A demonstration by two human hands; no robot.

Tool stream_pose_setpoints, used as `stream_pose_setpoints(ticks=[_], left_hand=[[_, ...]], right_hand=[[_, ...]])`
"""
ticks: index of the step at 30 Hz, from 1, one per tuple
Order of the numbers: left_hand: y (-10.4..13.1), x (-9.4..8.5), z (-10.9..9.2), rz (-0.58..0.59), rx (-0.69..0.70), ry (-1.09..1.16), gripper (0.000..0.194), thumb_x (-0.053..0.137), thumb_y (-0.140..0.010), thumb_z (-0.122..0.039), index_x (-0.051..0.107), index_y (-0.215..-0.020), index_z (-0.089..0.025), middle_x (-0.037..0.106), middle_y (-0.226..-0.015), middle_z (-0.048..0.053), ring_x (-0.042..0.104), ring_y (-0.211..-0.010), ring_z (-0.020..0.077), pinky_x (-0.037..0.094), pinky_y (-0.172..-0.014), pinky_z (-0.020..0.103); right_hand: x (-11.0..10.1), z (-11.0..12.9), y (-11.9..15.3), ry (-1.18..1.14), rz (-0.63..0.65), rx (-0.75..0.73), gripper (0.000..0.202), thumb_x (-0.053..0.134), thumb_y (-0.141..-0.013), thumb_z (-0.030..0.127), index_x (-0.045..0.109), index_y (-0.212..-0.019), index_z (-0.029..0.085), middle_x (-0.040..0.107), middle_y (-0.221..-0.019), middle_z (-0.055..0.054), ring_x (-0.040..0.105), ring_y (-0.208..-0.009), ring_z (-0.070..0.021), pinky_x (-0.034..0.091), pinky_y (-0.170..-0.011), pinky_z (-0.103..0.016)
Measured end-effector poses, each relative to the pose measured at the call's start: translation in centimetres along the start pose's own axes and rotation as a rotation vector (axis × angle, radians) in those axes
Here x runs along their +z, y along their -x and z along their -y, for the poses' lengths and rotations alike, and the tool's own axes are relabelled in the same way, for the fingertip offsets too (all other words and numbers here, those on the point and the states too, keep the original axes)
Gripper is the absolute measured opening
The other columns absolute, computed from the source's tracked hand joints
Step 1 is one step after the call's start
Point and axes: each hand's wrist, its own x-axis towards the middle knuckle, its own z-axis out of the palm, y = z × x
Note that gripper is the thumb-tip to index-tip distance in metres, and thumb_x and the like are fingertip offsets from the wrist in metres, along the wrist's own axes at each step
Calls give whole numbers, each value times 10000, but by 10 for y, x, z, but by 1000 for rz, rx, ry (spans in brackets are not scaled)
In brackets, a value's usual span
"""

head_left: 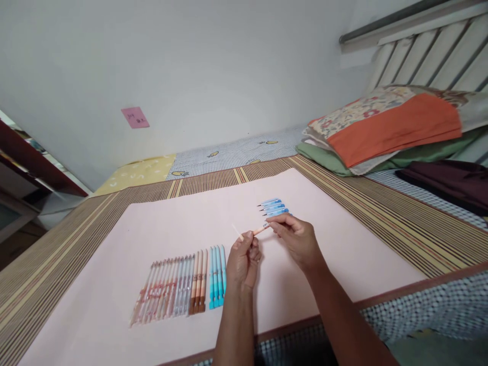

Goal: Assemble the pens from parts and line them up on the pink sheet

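My left hand (pixel 246 259) is closed, and its fingertips grip one end of a slim peach-coloured pen (pixel 261 230). A thin, pale, see-through stick (pixel 237 232) juts up-left from the same fingers; what it is I cannot make out. At the pen's other end, my right hand (pixel 296 239) pinches with thumb and forefinger. Just beyond the right hand lie several blue pieces (pixel 272 206) with dark pointed tips, partly hidden by it. Left of my left wrist are turquoise pens (pixel 217 279), brown-and-peach pens (pixel 199 284) and a row of clear patterned pens (pixel 163 290).
A pale pink sheet (pixel 152 223) lies under everything on a striped mat (pixel 206 184). Folded cloths and an orange floral cushion (pixel 396 132) are piled at the right. A pink note (pixel 135 117) is stuck to the wall behind, and a radiator (pixel 434 56) stands at the upper right.
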Motion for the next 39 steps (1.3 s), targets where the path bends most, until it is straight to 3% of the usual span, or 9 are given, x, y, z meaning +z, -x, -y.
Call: stream_pose_setpoints(ticks=[6, 11, 18, 22, 25, 28, 33, 36, 39], left_hand=[[0, 1, 2, -4, -23, 57, 404, 919, -627, -319, 587, -754, -126, 565, -600, -47, 314, -420, 0, 233, -430, 154], [0, 0, 4, 35, -128, 210, 323, 882, -693, -241, 609, -813, -118, 548, -608, -54, 325, -426, -2, 258, -433, 140], [2, 0, 1, 104, -187, 316, 147, 749, -852, -193, 635, -901, -114, 482, -604, -66, 323, -433, 5, 270, -437, 135], [3, 1, 1, 132, -170, 300, 198, 792, -808, -218, 644, -889, -115, 479, -606, -67, 311, -441, 4, 267, -443, 135], [3, 3, 4, 133, -125, 201, 286, 851, -738, -277, 635, -827, -112, 497, -611, -63, 296, -441, 1, 258, -447, 147], [2, 3, 6, 96, -42, -8, 355, 827, -750, -406, 628, -821, -121, 546, -645, -43, 295, -437, 5, 237, -447, 169], [0, 1, 2, -182, 262, -494, 426, 807, -744, -462, 652, -1003, -161, 574, -647, -47, 377, -471, 46, 266, -477, 192], [3, 5, -1, -131, 360, -586, 398, 819, -732, -387, 673, -1044, -186, 563, -688, -50, 474, -580, 78, 365, -570, 201], [7, 10, -2, -67, 396, -646, 268, 792, -749, -334, 700, -952, -185, 570, -699, -36, 493, -623, 97, 389, -599, 211]], right_hand=[[2, 11, 4, 147, -6, -233, 141, 635, -921, 278, 763, -923, 217, 704, -905, -54, 652, -878, -209, 505, -773, -336], [9, 20, 7, 245, -10, -381, 158, 601, -944, 222, 759, -951, 221, 707, -935, -61, 670, -908, -208, 526, -828, -349], [3, 16, 6, 110, -32, -134, 273, 515, -983, 346, 732, -1076, 208, 693, -827, -34, 605, -683, -154, 520, -663, -305], [1, 11, 5, 68, 112, -54, 237, 659, -882, 317, 738, -1081, 214, 695, -887, -36, 618, -744, -162, 516, -692, -299], [5, 12, 6, 68, 190, -72, 191, 708, -833, 267, 749, -1015, 228, 680, -975, -41, 632, -803, -169, 509, -718, -293], [8, 14, 7, 85, 171, -68, 109, 661, -873, 293, 718, -925, 216, 677, -954, -43, 647, -809, -179, 506, -709, -291], [3, 4, 6, 261, 173, 13, 174, 510, -968, 355, 615, -939, 219, 688, -898, -24, 615, -635, -149, 490, -647, -291], [3, -1, 7, 446, 268, -30, 190, 458, -988, 333, 608, -947, 225, 685, -890, -32, 622, -689, -172, 479, -670, -301], [8, -2, 10, 524, 337, -126, 240, 418, -1001, 312, 643, -1001, 229, 686, -958, -65, 647, -852, -210, 487, -763, -328]])
